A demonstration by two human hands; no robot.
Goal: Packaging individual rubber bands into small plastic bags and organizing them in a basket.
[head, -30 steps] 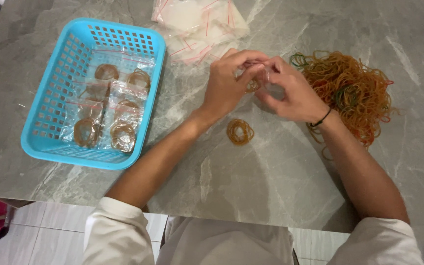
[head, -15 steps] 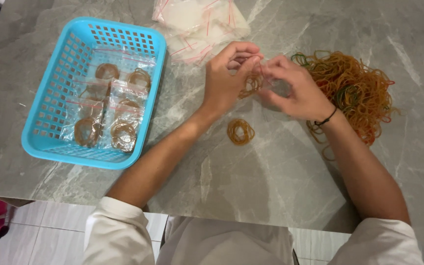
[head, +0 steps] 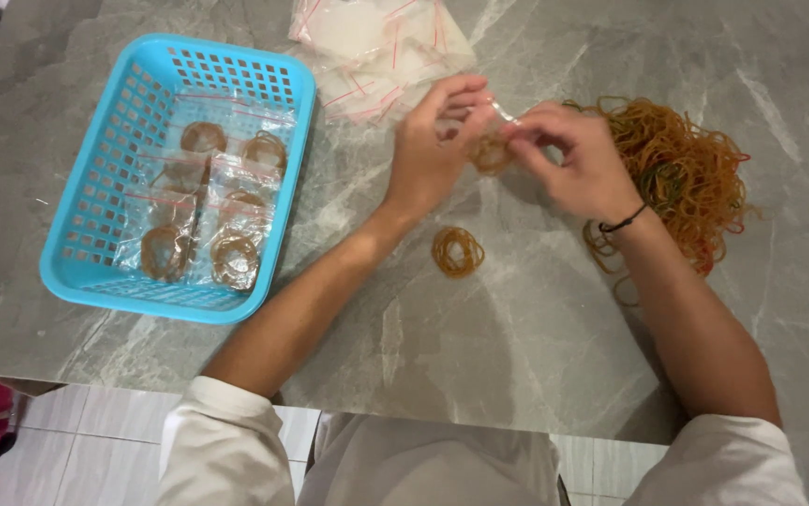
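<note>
My left hand (head: pixel 433 150) and my right hand (head: pixel 578 164) meet above the grey marble table (head: pixel 517 337). Between them they pinch a small clear zip bag (head: pixel 494 141) with a bundle of tan rubber bands inside it. Below the hands a small loose bundle of rubber bands (head: pixel 458 251) lies on the table. A big tangled heap of orange rubber bands (head: pixel 681 173) sits just right of my right hand, whose wrist wears a thin black band.
A blue plastic basket (head: pixel 104 215) at the left holds several filled clear bags of rubber bands. A stack of empty clear zip bags (head: pixel 376 42) lies at the back. The table's near edge runs along my lap, with tiled floor below.
Both hands have shifted slightly and lifted the small bag a little; the fingers now pinch along its top edge. The loose bundle, heap and basket have not moved.
</note>
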